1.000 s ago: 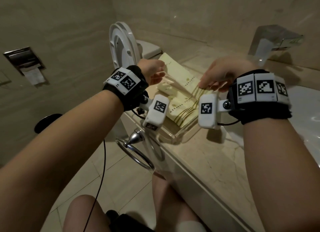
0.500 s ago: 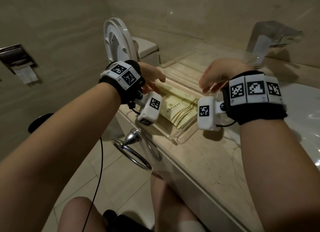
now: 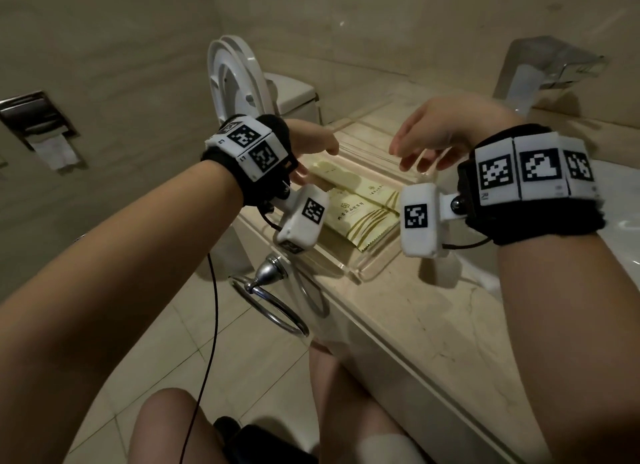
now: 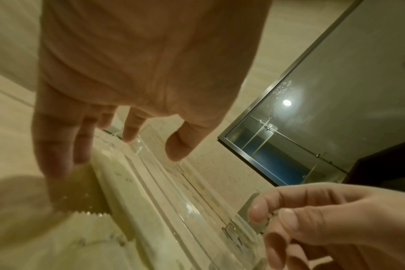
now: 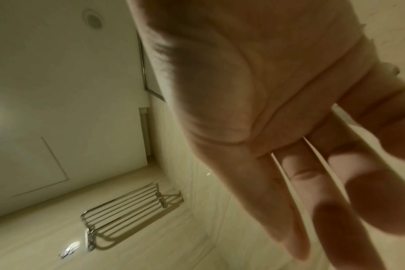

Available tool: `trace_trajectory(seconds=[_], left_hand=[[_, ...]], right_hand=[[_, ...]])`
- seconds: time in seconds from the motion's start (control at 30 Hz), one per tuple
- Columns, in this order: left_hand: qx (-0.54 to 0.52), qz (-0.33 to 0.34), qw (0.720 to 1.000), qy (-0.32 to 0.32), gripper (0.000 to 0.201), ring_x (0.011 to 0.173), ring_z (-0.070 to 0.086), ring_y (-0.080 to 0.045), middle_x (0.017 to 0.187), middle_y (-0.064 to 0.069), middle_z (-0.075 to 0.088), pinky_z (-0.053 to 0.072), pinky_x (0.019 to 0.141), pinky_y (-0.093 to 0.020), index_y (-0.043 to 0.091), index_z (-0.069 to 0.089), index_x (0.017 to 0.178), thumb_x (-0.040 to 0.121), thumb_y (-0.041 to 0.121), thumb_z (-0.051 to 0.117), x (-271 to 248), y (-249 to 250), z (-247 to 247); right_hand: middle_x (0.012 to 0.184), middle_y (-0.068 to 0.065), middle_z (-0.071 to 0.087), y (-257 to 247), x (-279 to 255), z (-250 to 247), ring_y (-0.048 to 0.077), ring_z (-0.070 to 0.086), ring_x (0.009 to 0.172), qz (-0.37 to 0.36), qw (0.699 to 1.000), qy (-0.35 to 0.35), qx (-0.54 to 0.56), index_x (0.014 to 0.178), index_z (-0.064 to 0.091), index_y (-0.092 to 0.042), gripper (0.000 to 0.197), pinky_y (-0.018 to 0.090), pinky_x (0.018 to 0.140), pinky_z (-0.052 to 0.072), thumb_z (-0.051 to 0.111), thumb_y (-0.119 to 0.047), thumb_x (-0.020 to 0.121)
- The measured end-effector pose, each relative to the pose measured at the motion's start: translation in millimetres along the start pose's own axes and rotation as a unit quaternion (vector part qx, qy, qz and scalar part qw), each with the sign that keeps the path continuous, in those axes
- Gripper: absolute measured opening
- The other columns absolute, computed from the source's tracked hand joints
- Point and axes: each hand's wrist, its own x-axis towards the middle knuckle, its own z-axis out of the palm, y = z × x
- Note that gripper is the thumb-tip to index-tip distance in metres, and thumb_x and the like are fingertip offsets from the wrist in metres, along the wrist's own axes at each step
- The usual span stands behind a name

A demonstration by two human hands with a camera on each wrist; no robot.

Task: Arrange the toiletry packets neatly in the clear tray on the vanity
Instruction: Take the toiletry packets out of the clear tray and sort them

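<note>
Several cream and gold toiletry packets (image 3: 360, 210) lie flat, side by side, in the clear tray (image 3: 367, 273) at the vanity's left end. My left hand (image 3: 313, 148) hovers over the tray's left side with relaxed fingers, holding nothing. In the left wrist view its fingertips (image 4: 56, 164) hang just above a packet's serrated edge (image 4: 86, 191); I cannot tell if they touch it. My right hand (image 3: 415, 152) hangs over the tray's far right rim, fingers loosely bent and empty. The right wrist view shows its fingers (image 5: 312, 182) extended, with nothing between them.
The marble vanity top (image 3: 433, 325) runs toward me. A chrome faucet (image 3: 550, 72) and white basin (image 3: 620, 193) sit at the right. A towel ring (image 3: 273, 301) hangs below the tray. Left of the vanity stand a toilet with raised lid (image 3: 235, 82) and a paper holder (image 3: 45, 134).
A second ago both hands held packets raised over the tray. The packets now lie flat in it, and both hands have let go and lifted slightly.
</note>
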Motion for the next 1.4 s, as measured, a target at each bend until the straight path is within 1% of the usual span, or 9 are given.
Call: trace_trajectory(seconds=[0.07,0.2,0.3,0.43,0.63,0.73,0.87,1.17,1.4], left_hand=[[0.033,0.015,0.999,0.012,0.042,0.098,0.047,-0.02,0.129,-0.002,0.043,0.05,0.081,-0.033,0.014,0.044,0.13,0.091,0.026,0.051,-2,-3,-4],[0.075,0.016,0.997,-0.007,0.012,0.07,0.042,-0.012,0.081,0.004,0.05,0.038,0.076,-0.029,0.018,0.054,0.087,0.092,0.028,0.05,-10,-9,-7],[0.095,0.023,0.995,-0.025,0.013,0.074,0.046,-0.012,0.083,0.004,0.054,0.036,0.082,-0.031,0.018,0.054,0.085,0.093,0.027,0.048,-13,-13,-4],[0.092,0.033,0.994,-0.048,0.01,0.076,0.052,-0.012,0.084,0.003,0.056,0.036,0.084,-0.032,0.018,0.053,0.091,0.094,0.025,0.047,-16,-17,0],[0.086,0.036,0.993,-0.066,0.012,0.09,0.052,-0.016,0.095,-0.001,0.056,0.037,0.087,-0.032,0.016,0.053,0.098,0.094,0.024,0.046,-22,-19,1],[0.09,0.032,0.993,-0.066,0.009,0.085,0.051,-0.016,0.092,-0.001,0.055,0.038,0.083,-0.029,0.017,0.053,0.09,0.093,0.023,0.047,-25,-18,1],[0.065,0.053,0.996,-0.041,0.011,0.077,0.043,-0.013,0.086,0.002,0.045,0.039,0.084,-0.029,0.019,0.051,0.083,0.094,0.023,0.048,-30,-15,2],[-0.044,0.106,0.991,-0.069,0.017,0.072,0.043,-0.011,0.081,0.004,0.046,0.04,0.065,-0.024,0.018,0.048,0.077,0.094,0.021,0.046,-52,19,19],[-0.133,0.16,0.972,-0.111,0.017,0.067,0.043,-0.008,0.073,0.007,0.045,0.039,0.064,-0.022,0.021,0.044,0.077,0.094,0.02,0.042,-71,49,51]], right_hand=[[0.082,-0.001,0.067,-1,-6,4,0.013,0.058,0.071,-0.01,1.0,-0.011,-0.026,0.108,0.066,-0.009,0.021,0.032,0.073,0.047,0.058,-0.014,0.09],[0.09,0.002,0.067,6,-16,17,0.015,0.06,0.082,-0.017,0.994,0.001,-0.109,0.108,0.067,-0.008,0.022,0.029,0.071,0.047,0.06,-0.014,0.088],[0.108,0.01,0.066,10,-19,29,0.024,0.061,0.1,-0.025,0.988,0.026,-0.152,0.11,0.065,-0.005,0.025,0.032,0.078,0.049,0.061,-0.013,0.087],[0.111,0.011,0.065,10,-19,40,0.025,0.06,0.103,-0.029,0.985,0.015,-0.17,0.111,0.064,-0.004,0.03,0.035,0.089,0.051,0.065,-0.017,0.085],[0.106,0.012,0.066,9,-15,46,0.022,0.054,0.086,-0.023,0.978,-0.005,-0.208,0.11,0.064,-0.001,0.032,0.033,0.08,0.048,0.067,-0.018,0.083],[0.099,0.011,0.062,8,-15,48,0.023,0.052,0.085,-0.026,0.973,0.002,-0.23,0.111,0.062,0.0,0.03,0.033,0.078,0.048,0.064,-0.015,0.086],[0.085,0.008,0.056,8,-20,43,0.021,0.051,0.074,-0.028,0.972,0.013,-0.231,0.11,0.062,0.0,0.028,0.026,0.057,0.041,0.062,-0.015,0.086],[0.093,0.011,0.066,19,-43,16,0.019,0.058,0.077,-0.018,0.991,0.063,-0.114,0.108,0.067,0.002,0.026,0.02,0.053,0.041,0.055,-0.012,0.089],[0.07,-0.001,0.06,41,-62,1,0.011,0.055,0.058,0.043,0.992,0.12,0.006,0.113,0.062,0.001,0.026,0.023,0.055,0.044,0.05,-0.013,0.094]])
